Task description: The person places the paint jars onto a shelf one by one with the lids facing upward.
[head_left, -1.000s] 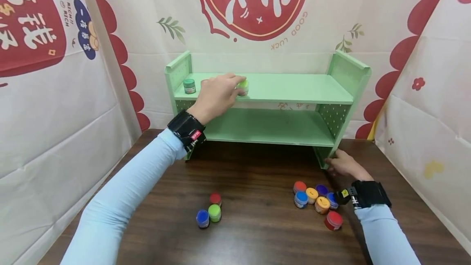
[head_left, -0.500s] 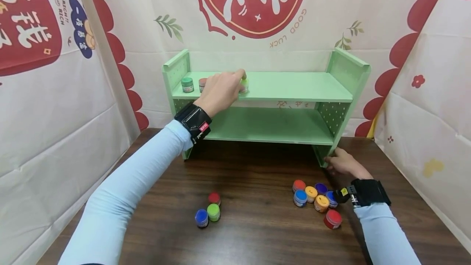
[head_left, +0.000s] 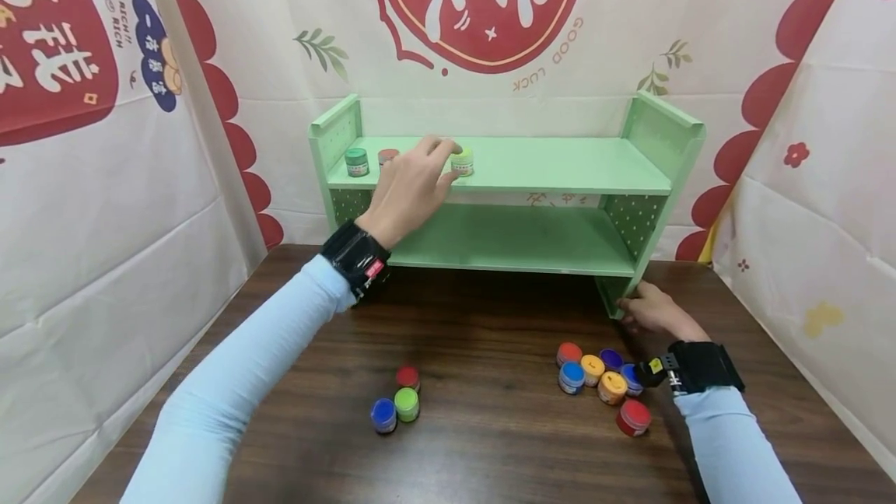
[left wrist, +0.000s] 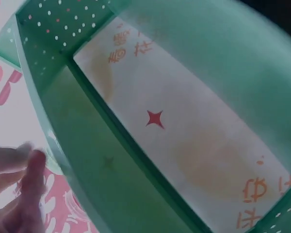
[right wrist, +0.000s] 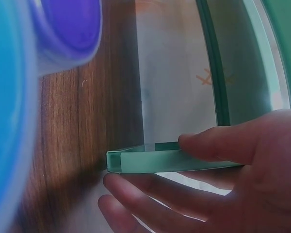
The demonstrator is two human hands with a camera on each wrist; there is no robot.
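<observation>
On the upper board of a light green two-tier shelf (head_left: pixel 546 162) stands a small jar with a lime lid (head_left: pixel 462 163). My left hand (head_left: pixel 413 185) is just left of this jar, its thumb and fingers spread apart with the jar outside them; whether a fingertip still touches it is hard to see. Further left on that board are a green-lidded jar (head_left: pixel 357 162) and a red-lidded jar (head_left: pixel 387 155), the latter partly hidden by the hand. My right hand (head_left: pixel 654 313) grips the foot of the shelf's right side panel, thumb (right wrist: pixel 213 143) on one face and fingers on the other.
Three jars with blue (head_left: pixel 383 414), lime (head_left: pixel 407 404) and red (head_left: pixel 408 378) lids stand on the dark wooden table (head_left: pixel 490 442), front left. Several more jars, including an orange-lidded one (head_left: pixel 612 387), cluster near the right wrist. Printed cloth (head_left: pixel 532 115) hangs behind and at both sides.
My left fingers have come off the lime-lidded jar and the hand has drawn slightly back to the left. The jar stays on the upper board. My right hand has kept its grip.
</observation>
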